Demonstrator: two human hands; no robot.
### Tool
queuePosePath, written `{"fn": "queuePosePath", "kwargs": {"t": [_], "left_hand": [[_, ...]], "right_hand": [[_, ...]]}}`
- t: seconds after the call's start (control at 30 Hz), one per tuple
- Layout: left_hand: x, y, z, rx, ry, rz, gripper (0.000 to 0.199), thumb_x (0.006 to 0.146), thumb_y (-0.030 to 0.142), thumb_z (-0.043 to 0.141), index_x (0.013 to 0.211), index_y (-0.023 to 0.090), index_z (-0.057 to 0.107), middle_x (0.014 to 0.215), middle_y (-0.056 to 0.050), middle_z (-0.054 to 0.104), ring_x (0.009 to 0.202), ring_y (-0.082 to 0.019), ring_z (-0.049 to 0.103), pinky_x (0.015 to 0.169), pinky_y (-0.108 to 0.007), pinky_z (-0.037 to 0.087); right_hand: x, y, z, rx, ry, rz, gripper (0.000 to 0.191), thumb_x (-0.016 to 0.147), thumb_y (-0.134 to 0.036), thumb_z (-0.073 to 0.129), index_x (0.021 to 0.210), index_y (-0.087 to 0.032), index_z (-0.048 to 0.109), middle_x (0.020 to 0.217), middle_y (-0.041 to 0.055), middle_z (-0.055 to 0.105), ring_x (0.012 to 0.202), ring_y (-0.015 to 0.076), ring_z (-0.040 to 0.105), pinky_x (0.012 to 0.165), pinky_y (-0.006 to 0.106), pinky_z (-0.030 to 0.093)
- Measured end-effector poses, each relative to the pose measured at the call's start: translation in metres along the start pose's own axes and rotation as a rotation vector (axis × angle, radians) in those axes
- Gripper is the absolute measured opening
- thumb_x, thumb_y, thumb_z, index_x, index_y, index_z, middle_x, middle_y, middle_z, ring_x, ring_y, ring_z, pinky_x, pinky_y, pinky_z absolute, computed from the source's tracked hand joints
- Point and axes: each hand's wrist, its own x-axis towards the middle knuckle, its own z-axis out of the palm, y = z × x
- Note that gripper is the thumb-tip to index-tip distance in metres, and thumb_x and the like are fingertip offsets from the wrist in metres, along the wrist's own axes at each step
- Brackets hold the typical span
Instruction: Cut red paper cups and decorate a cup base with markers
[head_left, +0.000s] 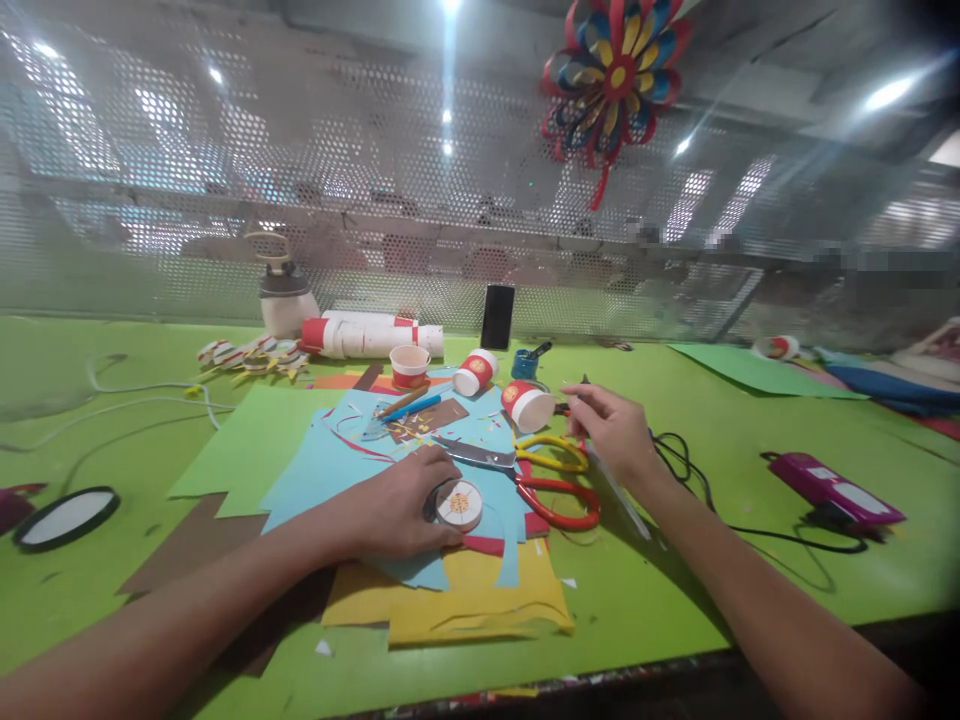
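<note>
My left hand (405,502) is closed around a small round white piece (459,505) with an orange pattern, low over the blue paper (300,490). Big scissors (487,457) with one yellow and one red handle lie just beyond it, blades pointing left. My right hand (606,425) reaches past the handles, thumb and fingers close together near a dark-tipped tool, whose grip I cannot make out. Beside those fingers a red and white paper cup (528,406) lies on its side. Another cup (475,372) is tipped over behind, and a third (409,367) stands upright.
White and red paper rolls (375,336), a white bottle (288,303), a phone (497,317) and a blue jar (525,364) stand at the back. A magenta device (832,490) with a black cable lies right, a round mirror-like disc (67,518) left.
</note>
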Motion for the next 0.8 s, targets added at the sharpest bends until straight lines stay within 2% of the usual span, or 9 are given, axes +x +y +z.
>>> {"fn": "queuePosePath", "kwargs": {"t": [0.13,0.27,0.47,0.67,0.8], "left_hand": [[0.001,-0.002,0.001,-0.035,0.002,0.008,0.036,0.080,0.045,0.065,0.101,0.016,0.062,0.114,-0.012,0.058,0.098,-0.025,0.058,0.083,-0.037,0.049],[0.001,-0.006,0.005,-0.036,0.034,0.025,0.034,0.082,0.045,0.063,0.100,0.016,0.061,0.111,-0.011,0.058,0.096,-0.024,0.057,0.083,-0.036,0.048],[0.003,-0.008,0.006,0.000,0.038,0.070,0.025,0.083,0.039,0.064,0.094,0.017,0.059,0.102,-0.008,0.057,0.095,-0.023,0.054,0.081,-0.035,0.046],[0.004,-0.006,0.005,0.062,0.049,0.064,0.025,0.083,0.040,0.064,0.090,0.017,0.056,0.094,-0.006,0.055,0.085,-0.022,0.052,0.071,-0.032,0.043],[0.004,-0.007,0.007,0.039,0.069,0.047,0.028,0.082,0.040,0.064,0.095,0.017,0.056,0.096,-0.007,0.056,0.086,-0.022,0.052,0.072,-0.033,0.043]], "right_hand": [[-0.002,-0.005,-0.004,-0.076,-0.070,-0.018,0.031,0.080,-0.038,0.061,0.094,-0.013,0.073,0.050,-0.0024,0.058,0.045,0.0149,0.055,0.045,0.026,0.044],[-0.004,-0.007,-0.004,-0.134,-0.129,-0.061,0.033,0.083,-0.039,0.060,0.097,-0.013,0.074,0.055,-0.0003,0.061,0.048,0.0156,0.057,0.045,0.026,0.043],[-0.008,-0.005,-0.002,-0.211,-0.154,-0.124,0.031,0.085,-0.038,0.058,0.096,-0.015,0.074,0.064,0.0022,0.065,0.053,0.0151,0.056,0.049,0.026,0.042],[-0.016,-0.009,0.000,-0.267,-0.188,-0.167,0.030,0.087,-0.036,0.056,0.097,-0.014,0.075,0.062,0.0009,0.063,0.047,0.0117,0.044,0.045,0.025,0.034],[-0.020,-0.015,0.001,-0.295,-0.223,-0.201,0.031,0.087,-0.035,0.056,0.097,-0.013,0.075,0.057,-0.0003,0.061,0.043,0.0117,0.044,0.044,0.026,0.034]]}}
